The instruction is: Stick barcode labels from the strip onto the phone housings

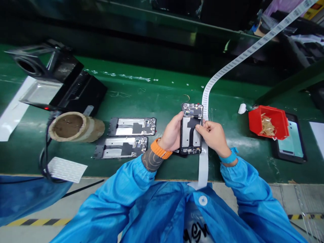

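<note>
An opened phone body (191,130), with bare circuit boards at both ends, is held upright above the green bench. My left hand (172,133) wraps round its left edge. At its right edge my right hand (214,135) has its fingers closed, the thumb touching the black flex cable area of the phone. A long white strip of printed labels (206,101) runs behind and beside the phone. Left of my left hand, an opened phone body (133,126) lies on the bench, with another opened phone body (121,147) just below it.
A black device (76,87) with a round lens stands at the left, near a cardboard roll (76,126) and a white sheet (67,168). To the right, a red bin (268,122) holds scraps, beside a dark tray (291,138). The bench (162,168) ends near my body.
</note>
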